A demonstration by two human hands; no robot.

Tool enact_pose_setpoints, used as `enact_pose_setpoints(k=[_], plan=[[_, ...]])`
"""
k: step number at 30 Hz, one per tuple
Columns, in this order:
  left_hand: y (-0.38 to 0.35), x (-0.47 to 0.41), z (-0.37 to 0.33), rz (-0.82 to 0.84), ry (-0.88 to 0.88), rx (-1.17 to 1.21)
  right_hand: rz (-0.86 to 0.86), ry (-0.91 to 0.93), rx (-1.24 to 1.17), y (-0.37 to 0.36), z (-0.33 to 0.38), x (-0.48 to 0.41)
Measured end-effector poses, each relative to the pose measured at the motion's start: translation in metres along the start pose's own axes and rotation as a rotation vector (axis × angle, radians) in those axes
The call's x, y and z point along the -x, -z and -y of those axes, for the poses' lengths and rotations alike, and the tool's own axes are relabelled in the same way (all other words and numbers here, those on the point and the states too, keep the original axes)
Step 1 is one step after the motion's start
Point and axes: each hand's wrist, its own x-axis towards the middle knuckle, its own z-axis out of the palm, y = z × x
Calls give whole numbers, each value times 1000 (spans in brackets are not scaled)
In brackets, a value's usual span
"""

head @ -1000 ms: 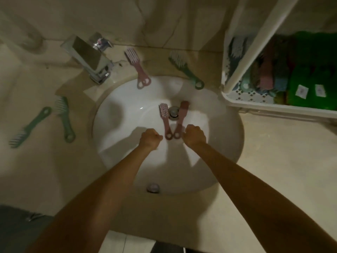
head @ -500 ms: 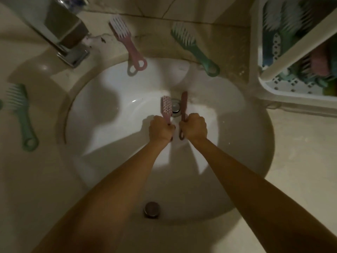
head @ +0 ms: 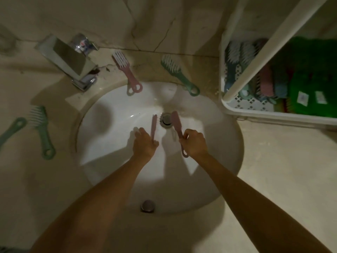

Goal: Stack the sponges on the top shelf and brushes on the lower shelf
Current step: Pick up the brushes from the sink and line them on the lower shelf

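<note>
1. My left hand (head: 144, 143) had its fingers curled round a pink brush (head: 153, 125), held edge-on over the sink (head: 109, 128)
2. My right hand (head: 195, 143) gripped a second pink brush (head: 176, 123) by its handle, just beside the drain (head: 166, 119)
3. A green brush (head: 177, 73) lay on the worktop (head: 273, 179) behind the sink, near the shelf rack (head: 273, 115)

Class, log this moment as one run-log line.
left hand: grips left pink brush | right hand: grips right pink brush | place: over sink basin
</note>
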Motion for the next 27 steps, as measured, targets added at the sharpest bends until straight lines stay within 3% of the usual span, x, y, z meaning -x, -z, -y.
enact_pose_setpoints(k=[5,12,17,20,23,27], plan=[[-7,-5,-1,-9,-32,-99,-8,0,-21,2,-4,-4],[8,16,-14,-56,51,173,27,-10,-80,12,-9,6],[37,73,-17,-199,-227,328,139,-38,-413,43,-12,38],[52,102,-25,-236,-409,315,226,74,-414,69,-18,62],[61,125,-36,-234,-594,279,261,166,-223,104,-21,84],[62,148,-56,-315,-857,204,154,317,194,148,-25,107]])
